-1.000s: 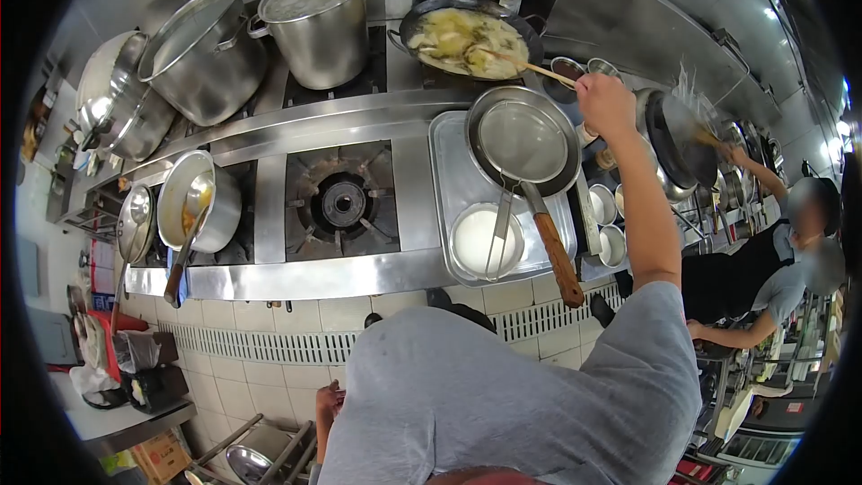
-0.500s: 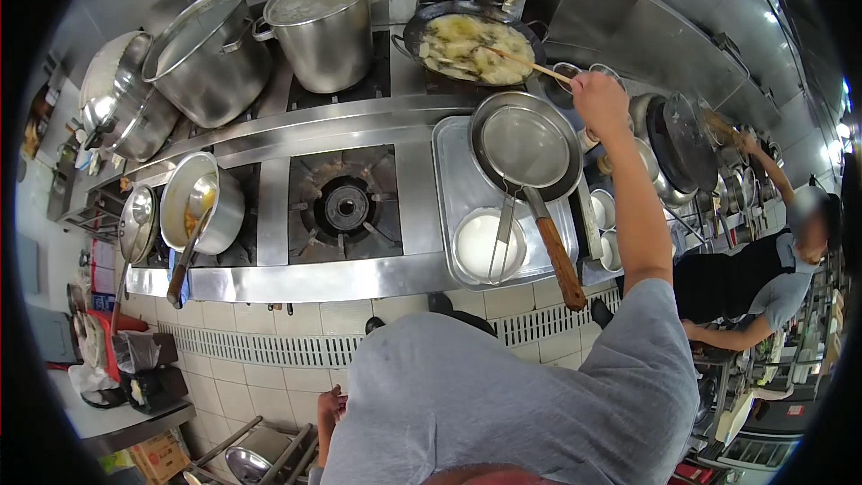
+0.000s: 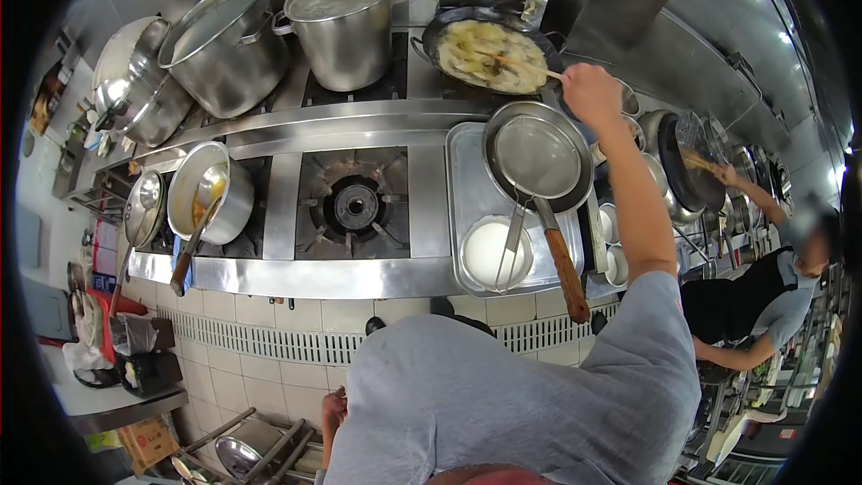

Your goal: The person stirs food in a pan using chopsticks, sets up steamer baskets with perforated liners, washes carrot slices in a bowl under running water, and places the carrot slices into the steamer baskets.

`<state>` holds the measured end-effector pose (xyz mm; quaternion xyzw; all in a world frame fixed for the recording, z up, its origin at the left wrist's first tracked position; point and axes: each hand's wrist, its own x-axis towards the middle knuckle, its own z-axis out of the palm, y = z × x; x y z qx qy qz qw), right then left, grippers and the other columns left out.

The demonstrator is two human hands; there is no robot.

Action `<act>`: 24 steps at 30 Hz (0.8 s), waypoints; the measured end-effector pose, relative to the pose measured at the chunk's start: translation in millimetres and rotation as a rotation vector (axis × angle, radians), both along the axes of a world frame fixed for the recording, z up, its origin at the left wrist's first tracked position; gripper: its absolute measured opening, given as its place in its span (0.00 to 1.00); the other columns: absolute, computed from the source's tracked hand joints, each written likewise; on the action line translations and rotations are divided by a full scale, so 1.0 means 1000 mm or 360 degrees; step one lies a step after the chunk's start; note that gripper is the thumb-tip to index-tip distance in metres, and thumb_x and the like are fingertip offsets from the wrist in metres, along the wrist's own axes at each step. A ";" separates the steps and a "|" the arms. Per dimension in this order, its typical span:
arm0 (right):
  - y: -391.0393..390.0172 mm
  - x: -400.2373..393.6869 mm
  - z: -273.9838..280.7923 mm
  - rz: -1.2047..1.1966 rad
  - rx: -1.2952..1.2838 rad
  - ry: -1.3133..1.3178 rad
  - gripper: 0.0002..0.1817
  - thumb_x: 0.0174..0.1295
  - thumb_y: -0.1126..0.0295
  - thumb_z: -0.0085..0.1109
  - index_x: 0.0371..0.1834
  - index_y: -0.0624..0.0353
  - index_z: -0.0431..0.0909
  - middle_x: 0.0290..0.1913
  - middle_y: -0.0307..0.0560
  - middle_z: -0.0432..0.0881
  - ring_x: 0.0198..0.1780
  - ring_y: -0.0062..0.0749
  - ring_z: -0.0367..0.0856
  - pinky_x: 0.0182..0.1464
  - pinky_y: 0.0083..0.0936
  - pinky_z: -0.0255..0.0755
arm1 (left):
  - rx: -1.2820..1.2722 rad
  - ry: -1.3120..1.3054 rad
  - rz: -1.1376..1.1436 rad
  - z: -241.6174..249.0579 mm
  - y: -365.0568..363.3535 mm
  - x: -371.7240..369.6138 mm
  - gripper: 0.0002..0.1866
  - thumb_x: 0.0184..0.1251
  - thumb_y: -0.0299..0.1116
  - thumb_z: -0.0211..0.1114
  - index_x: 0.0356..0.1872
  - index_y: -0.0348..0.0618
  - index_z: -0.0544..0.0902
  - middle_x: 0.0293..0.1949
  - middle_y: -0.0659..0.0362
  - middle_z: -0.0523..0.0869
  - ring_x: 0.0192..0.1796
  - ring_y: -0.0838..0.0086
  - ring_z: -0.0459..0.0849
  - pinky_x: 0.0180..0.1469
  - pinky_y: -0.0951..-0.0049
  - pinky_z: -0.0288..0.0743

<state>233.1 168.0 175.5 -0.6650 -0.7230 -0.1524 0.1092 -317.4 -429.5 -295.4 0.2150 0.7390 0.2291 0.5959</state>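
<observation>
My right hand (image 3: pixel 593 95) is closed round a pair of wooden chopsticks (image 3: pixel 521 64), whose tips reach into a black wok (image 3: pixel 433 40) of bubbling oil with pale yellow pieces frying in it (image 3: pixel 485 54). My left hand (image 3: pixel 334 407) hangs low beside my body, its fingers partly curled; what it holds, if anything, is too small to tell. Below my right forearm a round strainer (image 3: pixel 538 157) rests on a pan with a wooden handle (image 3: pixel 566 271), over a metal tray (image 3: pixel 465 162). A white bowl (image 3: pixel 492 253) stands in the tray.
Large steel pots (image 3: pixel 346 36) stand along the back. A smaller pot (image 3: pixel 241 207) with a ladle is at the left, beside a bare burner (image 3: pixel 356 207). At the right a co-worker (image 3: pixel 750 292) stirs a dark wok (image 3: pixel 675 162).
The view has shifted, moving the stove slightly right in the picture. My right hand and the chopsticks have moved over the wok's contents; the chopsticks lie at a flatter angle.
</observation>
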 end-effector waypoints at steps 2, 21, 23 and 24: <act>0.028 0.000 -0.020 0.0018 0.0055 0.0055 0.14 0.68 0.62 0.54 0.39 0.56 0.88 0.41 0.59 0.89 0.46 0.56 0.88 0.49 0.52 0.82 | 0.0226 0.0301 -0.0518 -0.037 -0.019 -0.006 0.21 0.78 0.46 0.60 0.52 0.35 0.82 0.41 0.47 0.90 0.27 0.65 0.86 0.29 0.62 0.79; 0.112 -0.006 -0.047 -0.0165 0.0033 0.0309 0.16 0.69 0.58 0.54 0.43 0.55 0.88 0.45 0.58 0.89 0.51 0.58 0.87 0.54 0.52 0.80 | -0.0108 -0.0203 0.0285 0.029 -0.009 0.031 0.20 0.77 0.46 0.63 0.53 0.37 0.78 0.26 0.57 0.84 0.23 0.69 0.79 0.24 0.68 0.72; 0.120 -0.004 -0.058 -0.0146 0.0012 0.0275 0.16 0.69 0.58 0.54 0.43 0.55 0.88 0.45 0.59 0.89 0.51 0.58 0.87 0.54 0.52 0.80 | -0.0268 -0.0209 0.0444 0.035 -0.008 0.033 0.18 0.77 0.45 0.63 0.49 0.38 0.78 0.23 0.58 0.81 0.21 0.70 0.76 0.23 0.68 0.69; 0.119 -0.005 -0.061 -0.0135 -0.0002 0.0257 0.16 0.69 0.58 0.54 0.43 0.56 0.88 0.45 0.59 0.89 0.51 0.58 0.87 0.54 0.52 0.80 | -0.0345 -0.0210 0.0529 0.039 -0.007 0.033 0.17 0.77 0.44 0.64 0.48 0.38 0.78 0.21 0.59 0.80 0.20 0.71 0.75 0.22 0.68 0.68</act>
